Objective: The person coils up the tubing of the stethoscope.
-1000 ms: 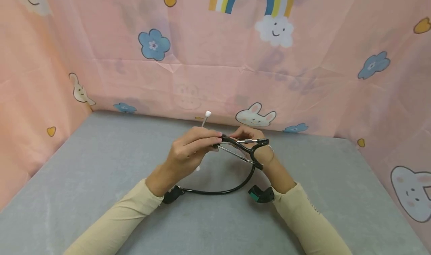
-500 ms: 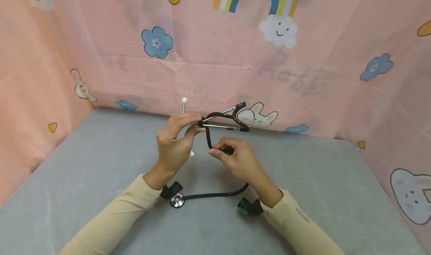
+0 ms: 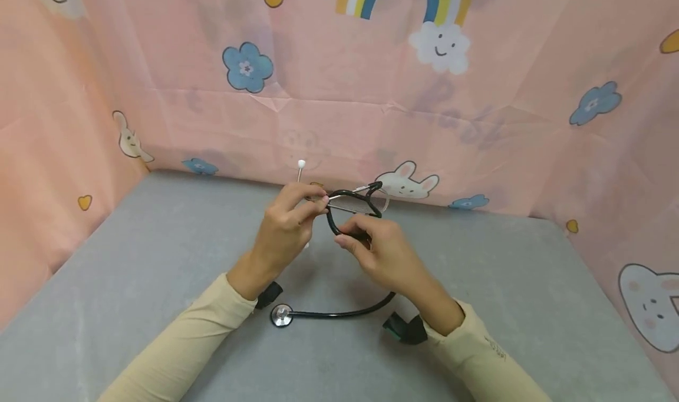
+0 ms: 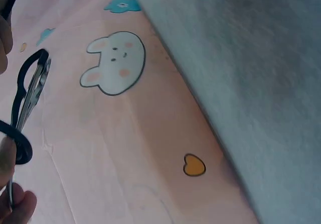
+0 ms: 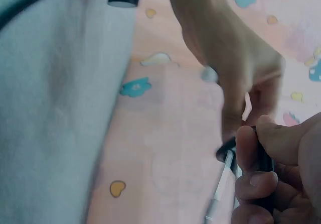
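A black stethoscope with metal ear tubes is held up above the grey table. My left hand pinches the folded ear tubes where the black tubing loops round them. One white ear tip sticks up behind that hand, and another shows just below it. With thumb and fingers, my right hand grips the black tubing close by; the right wrist view shows the fingers curled round it. From there the tubing runs down to the round metal chest piece, which lies on the table.
The grey table spreads out under both arms. Behind and at the sides hangs a pink patterned cloth, close behind the stethoscope. Dark wrist mounts sit below each wrist.
The right hand has come from behind the ear tubes to the front and now holds the tubing. The tubing is looped round the tubes. The chest piece has come into sight.
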A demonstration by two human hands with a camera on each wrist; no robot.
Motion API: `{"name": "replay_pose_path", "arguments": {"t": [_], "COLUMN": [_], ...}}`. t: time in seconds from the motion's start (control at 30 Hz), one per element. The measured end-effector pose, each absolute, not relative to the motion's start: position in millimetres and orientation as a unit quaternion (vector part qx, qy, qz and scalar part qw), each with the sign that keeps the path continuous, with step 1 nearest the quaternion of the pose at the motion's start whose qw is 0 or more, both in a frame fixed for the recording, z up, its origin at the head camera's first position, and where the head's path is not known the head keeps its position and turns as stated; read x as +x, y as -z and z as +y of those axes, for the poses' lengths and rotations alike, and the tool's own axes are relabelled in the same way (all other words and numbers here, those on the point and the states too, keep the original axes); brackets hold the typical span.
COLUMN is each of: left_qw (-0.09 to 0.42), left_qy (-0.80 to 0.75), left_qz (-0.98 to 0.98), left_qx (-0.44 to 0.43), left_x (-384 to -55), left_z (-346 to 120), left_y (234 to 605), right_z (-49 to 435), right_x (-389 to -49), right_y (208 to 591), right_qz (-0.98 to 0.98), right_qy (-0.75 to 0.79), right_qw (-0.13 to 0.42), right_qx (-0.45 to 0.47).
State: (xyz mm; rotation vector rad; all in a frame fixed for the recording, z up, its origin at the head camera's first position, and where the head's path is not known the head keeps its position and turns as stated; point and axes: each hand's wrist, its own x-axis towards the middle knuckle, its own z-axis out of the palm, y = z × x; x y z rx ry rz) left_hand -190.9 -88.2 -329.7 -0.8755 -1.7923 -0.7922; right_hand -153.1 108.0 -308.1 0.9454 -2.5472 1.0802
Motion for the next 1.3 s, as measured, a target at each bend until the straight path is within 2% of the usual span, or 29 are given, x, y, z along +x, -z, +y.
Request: {"name": "replay_pose_path", "arguments": {"t": [0.17,0.33,0.6,0.87,1.1,1.3], "left_qw": [0.434,0.41,0.442,0.437,0.433,0.432], "left_qy": [0.279,0.273,0.255,0.241,0.247,0.245], "left_qz": [-0.764,-0.775,-0.769,-0.779,-0.772,-0.744], "left_qx": [-0.386,-0.396,-0.385,-0.38,-0.394,-0.447], "left_x": [-190,-190,-190,-190,-193,-197], "left_z": [-91,-93,-90,-87,-86,-86], "left_y": [334,335,337,340,345,349], "right_z": [115,118,113,113,116,121], "right_x": [-157,-159,-156,-156,-158,-162], "right_y": [304,305,307,306,305,305], "right_qz": [-0.88,-0.885,-0.888,-0.888,-0.893,-0.898], "right_qy": [-0.386,-0.393,-0.379,-0.383,-0.362,-0.319], "right_qw": [0.058,0.045,0.056,0.054,0.09,0.126], "right_qx": [0.272,0.245,0.254,0.248,0.252,0.274]}}
